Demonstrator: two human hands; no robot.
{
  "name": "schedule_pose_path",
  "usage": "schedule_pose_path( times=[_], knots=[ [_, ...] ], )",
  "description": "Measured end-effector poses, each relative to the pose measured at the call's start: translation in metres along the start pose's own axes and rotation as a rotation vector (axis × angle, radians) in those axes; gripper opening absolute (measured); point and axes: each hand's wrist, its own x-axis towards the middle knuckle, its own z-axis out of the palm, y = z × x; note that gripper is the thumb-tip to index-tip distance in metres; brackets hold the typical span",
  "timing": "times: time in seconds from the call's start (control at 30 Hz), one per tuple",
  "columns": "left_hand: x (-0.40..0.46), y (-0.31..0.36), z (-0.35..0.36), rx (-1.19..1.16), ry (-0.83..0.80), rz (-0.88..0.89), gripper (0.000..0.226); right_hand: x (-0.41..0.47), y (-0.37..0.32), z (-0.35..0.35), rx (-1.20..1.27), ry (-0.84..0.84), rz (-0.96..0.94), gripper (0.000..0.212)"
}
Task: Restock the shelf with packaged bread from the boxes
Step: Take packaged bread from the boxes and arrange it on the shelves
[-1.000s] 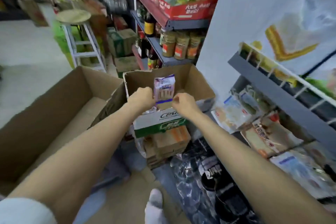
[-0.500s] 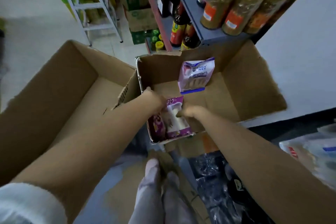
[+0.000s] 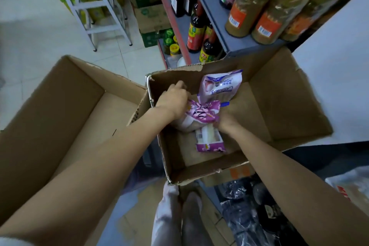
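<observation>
Two packets of bread sit at the heart of this: a purple flowered packet (image 3: 201,115) bunched up between the person's hands, and a pale packet with a blue stripe (image 3: 218,86) standing tilted just behind it, leaning toward the far wall of the box. A third packet (image 3: 209,140), purple-edged with a clear window, lies flat on the floor of the box right under the bunched one.

The left hand (image 3: 173,100) is down inside the box with its fingers bent over the left side of the flowered packet; its grip is clamped on the wrapper. The right hand (image 3: 224,119) comes in from the other side, mostly hidden behind the wrapper, and its fingers appear curled onto the packet's right edge.

The open cardboard box (image 3: 279,106) holding all three has its flaps spread. Touching its left corner is a bigger cardboard box (image 3: 60,106), also open. Below the smaller box, the person's legs in pale trousers (image 3: 169,215) stand on the floor.

Behind the boxes a grey shelf (image 3: 217,16) carries dark sauce bottles (image 3: 196,32) on the lower level and tall brown jars with orange labels (image 3: 243,10) above. To the left of it stand green cartons (image 3: 153,24) and a white stepladder (image 3: 99,6) on the tiled floor (image 3: 30,36).
</observation>
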Motion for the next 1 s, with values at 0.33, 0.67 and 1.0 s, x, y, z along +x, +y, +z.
schedule_pose_path(
  times=[0.33, 0.67, 1.0],
  knots=[
    [0.056, 0.059, -0.009, 0.260, 0.103, 0.246, 0.038, -0.018, 0.039, -0.059, 0.563, 0.424, 0.143, 0.036],
    [0.049, 0.071, 0.000, 0.275, 0.133, 0.060, 0.032, -0.043, 0.030, -0.066, 1.001, 0.391, 0.100, 0.063],
    [0.038, 0.077, 0.000, 0.290, 0.086, 0.095, 0.030, -0.058, 0.041, -0.071, 0.917, 0.483, 0.007, 0.044]
  ],
)
